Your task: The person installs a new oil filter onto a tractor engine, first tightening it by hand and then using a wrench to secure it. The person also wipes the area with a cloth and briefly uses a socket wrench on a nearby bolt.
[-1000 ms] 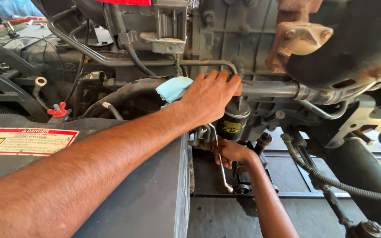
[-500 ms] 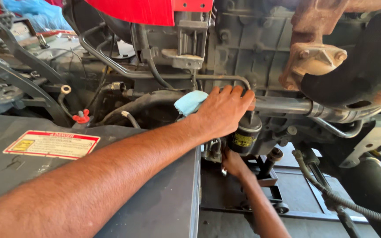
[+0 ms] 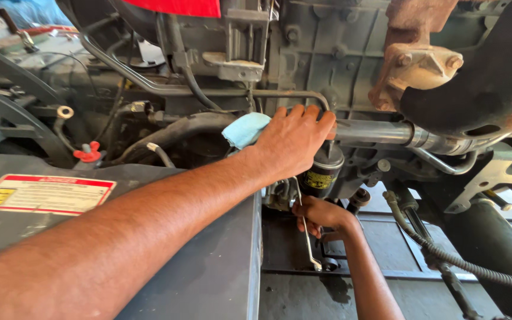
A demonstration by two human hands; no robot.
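My left hand point(image 3: 294, 142) reaches across the engine bay and rests on top of a black cylindrical filter point(image 3: 321, 173), its fingers curled over the filter top and a pipe. A light blue cloth point(image 3: 244, 129) is bunched under the palm and sticks out to the left. Just below the filter, my right hand point(image 3: 321, 214) comes up from underneath and grips a thin metal wrench point(image 3: 306, 240). The wrench hangs down, its ring end near the floor plate. Its upper end is hidden behind fittings beside the filter.
A grey panel point(image 3: 208, 278) carrying a red and white warning label point(image 3: 42, 193) lies under my left arm. A red-capped fitting point(image 3: 88, 153) sits left, a steel pipe point(image 3: 380, 131) runs right, a rusty bracket point(image 3: 422, 65) hangs above, and braided hoses point(image 3: 445, 256) cross lower right.
The view has shifted slightly. My left hand stays on the filter with the cloth. My right hand stays under it, and the wrench shows fully again.
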